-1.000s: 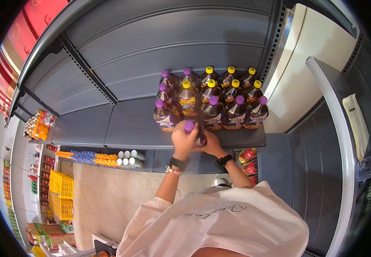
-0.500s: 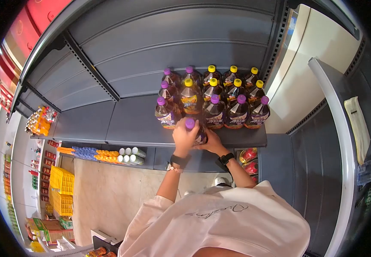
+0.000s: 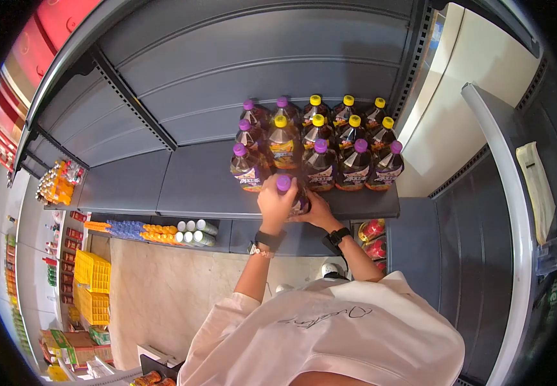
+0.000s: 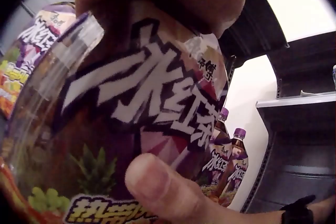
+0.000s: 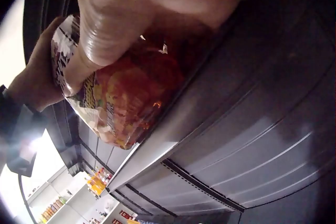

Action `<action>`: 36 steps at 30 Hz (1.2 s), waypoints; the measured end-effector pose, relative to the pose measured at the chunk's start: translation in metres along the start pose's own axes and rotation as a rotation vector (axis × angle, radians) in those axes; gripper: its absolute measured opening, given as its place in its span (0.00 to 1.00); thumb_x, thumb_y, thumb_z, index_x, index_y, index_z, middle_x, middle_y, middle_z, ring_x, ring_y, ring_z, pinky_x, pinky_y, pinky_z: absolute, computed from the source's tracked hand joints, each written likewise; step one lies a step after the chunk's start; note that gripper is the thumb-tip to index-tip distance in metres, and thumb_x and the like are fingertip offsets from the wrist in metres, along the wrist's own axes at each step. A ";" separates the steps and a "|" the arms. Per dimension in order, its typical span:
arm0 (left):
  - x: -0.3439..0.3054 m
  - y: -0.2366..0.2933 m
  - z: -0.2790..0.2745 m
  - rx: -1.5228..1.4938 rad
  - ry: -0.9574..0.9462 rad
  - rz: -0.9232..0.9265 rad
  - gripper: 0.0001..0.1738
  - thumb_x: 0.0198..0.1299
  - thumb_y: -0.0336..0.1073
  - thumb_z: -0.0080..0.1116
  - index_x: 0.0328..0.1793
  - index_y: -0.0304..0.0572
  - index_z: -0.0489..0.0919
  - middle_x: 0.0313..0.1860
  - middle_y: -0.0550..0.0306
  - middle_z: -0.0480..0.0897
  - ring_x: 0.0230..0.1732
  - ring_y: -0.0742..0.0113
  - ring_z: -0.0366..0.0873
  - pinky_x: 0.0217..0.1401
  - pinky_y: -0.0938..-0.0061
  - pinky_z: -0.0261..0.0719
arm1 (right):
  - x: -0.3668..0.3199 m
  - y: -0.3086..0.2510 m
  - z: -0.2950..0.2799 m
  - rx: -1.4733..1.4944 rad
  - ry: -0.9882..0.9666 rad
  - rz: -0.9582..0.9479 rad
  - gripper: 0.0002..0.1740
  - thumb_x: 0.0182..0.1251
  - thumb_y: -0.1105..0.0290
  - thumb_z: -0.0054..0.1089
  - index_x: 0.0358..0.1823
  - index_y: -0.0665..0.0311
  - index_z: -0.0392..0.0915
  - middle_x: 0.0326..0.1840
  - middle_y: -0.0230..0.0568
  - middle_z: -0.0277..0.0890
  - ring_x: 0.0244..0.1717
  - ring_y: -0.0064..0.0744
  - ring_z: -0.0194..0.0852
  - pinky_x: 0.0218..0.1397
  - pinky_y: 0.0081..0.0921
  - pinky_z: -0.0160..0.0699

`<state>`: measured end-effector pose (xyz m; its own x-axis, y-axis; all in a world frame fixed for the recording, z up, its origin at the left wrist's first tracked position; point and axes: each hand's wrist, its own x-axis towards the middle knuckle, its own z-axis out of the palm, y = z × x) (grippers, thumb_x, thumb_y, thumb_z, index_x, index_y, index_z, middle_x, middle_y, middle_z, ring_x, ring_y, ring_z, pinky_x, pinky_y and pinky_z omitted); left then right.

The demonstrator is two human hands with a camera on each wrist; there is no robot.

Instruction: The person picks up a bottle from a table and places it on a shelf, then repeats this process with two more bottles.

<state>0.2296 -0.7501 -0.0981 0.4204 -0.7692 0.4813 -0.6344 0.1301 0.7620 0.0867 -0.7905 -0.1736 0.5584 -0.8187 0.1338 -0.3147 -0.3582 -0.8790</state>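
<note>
At the front edge of the grey shelf (image 3: 214,201), my left hand (image 3: 274,203) grips the upper part of an iced tea bottle (image 3: 301,204) with a purple cap. My right hand (image 3: 319,213) holds the same bottle lower down, from the right. Its thumb (image 4: 157,184) lies across the lower label in the left wrist view. From the right wrist, the bottle's reddish lower part (image 5: 128,98) shows tilted at the shelf edge. Just behind stand more bottles: purple-capped ones (image 3: 321,168) in front and a yellow-capped one (image 3: 283,148) directly behind the held bottle.
Several yellow-capped bottles (image 3: 349,119) fill the back right rows, near a white panel (image 3: 455,96). White-topped cans (image 3: 195,237) stand on the lower shelf. Orange drinks (image 3: 63,186) are at the far left, yellow crates (image 3: 92,276) on the floor.
Both hands keep hold of the bottle in nearly the same place at the shelf edge. The head view shifts slightly.
</note>
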 end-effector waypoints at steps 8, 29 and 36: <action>0.001 -0.003 0.001 0.015 0.004 0.004 0.14 0.56 0.46 0.67 0.38 0.44 0.82 0.33 0.49 0.82 0.38 0.46 0.81 0.39 0.57 0.78 | 0.001 0.001 0.000 0.004 -0.006 -0.012 0.63 0.36 0.46 0.83 0.74 0.64 0.60 0.67 0.54 0.70 0.67 0.53 0.69 0.69 0.40 0.68; 0.000 -0.004 0.001 0.011 -0.005 0.008 0.15 0.56 0.46 0.67 0.38 0.43 0.82 0.34 0.49 0.82 0.38 0.45 0.81 0.40 0.57 0.78 | 0.002 0.017 0.009 -0.019 0.043 -0.045 0.60 0.37 0.53 0.84 0.74 0.61 0.61 0.65 0.52 0.73 0.64 0.51 0.72 0.65 0.41 0.72; 0.000 -0.002 -0.001 0.020 -0.011 0.009 0.14 0.58 0.42 0.65 0.40 0.37 0.83 0.33 0.46 0.84 0.35 0.48 0.83 0.41 0.62 0.78 | 0.001 0.012 0.007 -0.040 0.063 -0.076 0.60 0.37 0.52 0.84 0.74 0.62 0.60 0.64 0.52 0.74 0.64 0.51 0.73 0.65 0.40 0.72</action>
<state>0.2312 -0.7502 -0.0990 0.4079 -0.7748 0.4830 -0.6511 0.1240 0.7488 0.0886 -0.7929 -0.1872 0.5329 -0.8147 0.2285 -0.3046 -0.4367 -0.8465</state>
